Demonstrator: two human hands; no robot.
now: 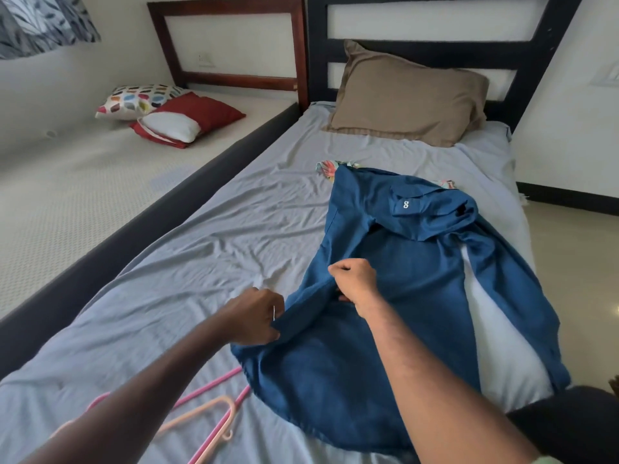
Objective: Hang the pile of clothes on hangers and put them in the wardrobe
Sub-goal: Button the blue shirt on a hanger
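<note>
blue shirt (385, 296) creased, spread on bed | L hand (256, 316) + R hand (353, 279) pinching its edge

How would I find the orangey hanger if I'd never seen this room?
Start at the bed with the pale grey sheet and go to its near end, left of the dark blue shirt. The peach plastic hanger lies flat there, crossing a pink plastic hanger; it is paler, more orange than the pink one.
</note>
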